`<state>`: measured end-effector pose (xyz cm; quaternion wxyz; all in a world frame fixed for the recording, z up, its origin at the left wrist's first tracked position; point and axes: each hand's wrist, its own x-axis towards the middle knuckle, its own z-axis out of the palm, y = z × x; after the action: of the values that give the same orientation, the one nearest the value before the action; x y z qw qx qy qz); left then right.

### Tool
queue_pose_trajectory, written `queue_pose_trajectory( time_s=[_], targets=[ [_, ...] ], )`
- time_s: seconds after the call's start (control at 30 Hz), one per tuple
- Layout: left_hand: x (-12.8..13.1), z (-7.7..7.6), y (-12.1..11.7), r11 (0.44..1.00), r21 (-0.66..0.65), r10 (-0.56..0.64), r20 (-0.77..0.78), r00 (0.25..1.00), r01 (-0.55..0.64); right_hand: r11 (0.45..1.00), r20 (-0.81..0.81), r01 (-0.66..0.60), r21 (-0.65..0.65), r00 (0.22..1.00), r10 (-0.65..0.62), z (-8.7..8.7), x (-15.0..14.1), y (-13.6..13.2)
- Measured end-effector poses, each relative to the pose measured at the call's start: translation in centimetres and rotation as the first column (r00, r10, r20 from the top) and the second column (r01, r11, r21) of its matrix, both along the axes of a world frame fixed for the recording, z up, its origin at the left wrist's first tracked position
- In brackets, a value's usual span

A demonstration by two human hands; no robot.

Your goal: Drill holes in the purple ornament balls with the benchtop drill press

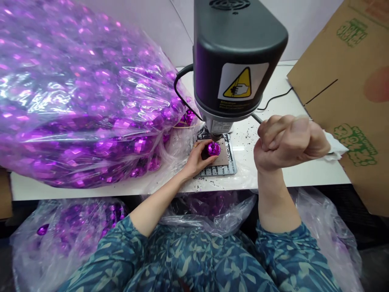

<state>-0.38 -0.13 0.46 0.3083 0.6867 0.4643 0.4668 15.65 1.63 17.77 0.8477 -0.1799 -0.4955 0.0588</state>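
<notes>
"Purple ball (214,149): where does the head view put it?"

"On the flat board (224,157) over the slotted base plate (233,168), near the front edge of the table (316,174), right beneath the tip of the black machine (234,44)."

"How does the left hand (196,159) have it?"

"Thumb and fingers pinch it from the side, probably so it can't roll or twist under that tip."

"And the right hand (287,142)?"

"Raised over the table's right side, grip folded in a fist round what looks to be the machine's lever (257,118); most of that is hidden."

"Why's the big bag (91,101) there?"

"It covers the table's left side, full of similar balls, perhaps for the left hand's easy reach. A carton (343,105) stands at the right edge."
</notes>
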Motion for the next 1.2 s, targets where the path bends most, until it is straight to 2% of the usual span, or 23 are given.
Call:
queue_pose_trajectory(
  time_s=[0.07,0.13,0.2,0.27,0.37,0.47,0.57,0.63,0.73,0.83,0.9,1.03,1.2],
  targets=[
    [0.0,0.1,0.0,1.000,-0.008,0.002,0.000,1.000,-0.002,0.999,0.003,0.029,0.030,1.000,-0.029,-0.8,0.3,0.3],
    [0.0,0.1,0.0,1.000,-0.009,0.002,0.000,1.000,-0.002,0.993,0.039,0.027,0.116,0.999,-0.031,-1.8,0.6,0.7],
    [-0.1,0.2,0.0,1.000,-0.006,0.004,0.000,1.000,-0.004,0.977,0.100,-0.001,0.214,0.995,-0.021,-2.5,0.7,0.8],
    [-0.2,0.2,0.0,1.000,-0.001,0.004,-0.002,1.000,-0.004,0.965,0.130,-0.041,0.260,0.991,0.007,-2.7,0.7,0.7],
    [-0.2,0.3,0.0,1.000,0.007,-0.005,-0.004,1.000,0.005,0.984,0.093,-0.079,0.162,0.994,0.065,-1.1,0.3,0.3],
    [0.1,0.2,0.0,1.000,0.000,-0.002,-0.010,1.000,0.002,0.996,0.065,-0.093,0.004,0.994,0.093,2.5,-0.1,0.5],
    [0.6,0.3,-0.1,0.999,-0.019,0.037,0.017,0.999,-0.037,0.967,0.106,-0.154,-0.201,0.978,0.177,5.9,-0.2,1.6],
    [0.7,0.8,-0.7,0.996,-0.029,0.090,0.042,0.995,-0.089,0.942,0.112,-0.169,-0.290,0.972,0.208,7.2,-0.2,2.3],
    [0.2,2.0,-2.7,0.991,0.011,0.137,0.024,0.990,-0.137,0.932,0.113,-0.160,-0.327,0.972,0.206,7.6,-0.2,2.8],
    [-0.9,3.3,-5.5,0.992,0.028,0.121,0.007,0.993,-0.121,0.949,0.152,-0.125,-0.289,0.973,0.175,7.3,0.0,3.1],
    [-1.6,3.8,-7.2,0.996,-0.006,0.092,0.056,0.994,-0.092,0.956,0.173,-0.111,-0.270,0.972,0.162,7.0,0.2,3.4],
    [-2.3,3.5,-9.1,0.997,-0.050,0.068,0.186,0.980,-0.059,0.960,0.120,-0.158,-0.232,0.974,0.190,6.7,0.4,4.2],
    [-2.4,2.6,-9.7,0.999,-0.033,0.048,0.293,0.955,-0.040,0.960,0.086,-0.181,-0.215,0.975,0.203,6.7,0.2,4.3]
  ],
)
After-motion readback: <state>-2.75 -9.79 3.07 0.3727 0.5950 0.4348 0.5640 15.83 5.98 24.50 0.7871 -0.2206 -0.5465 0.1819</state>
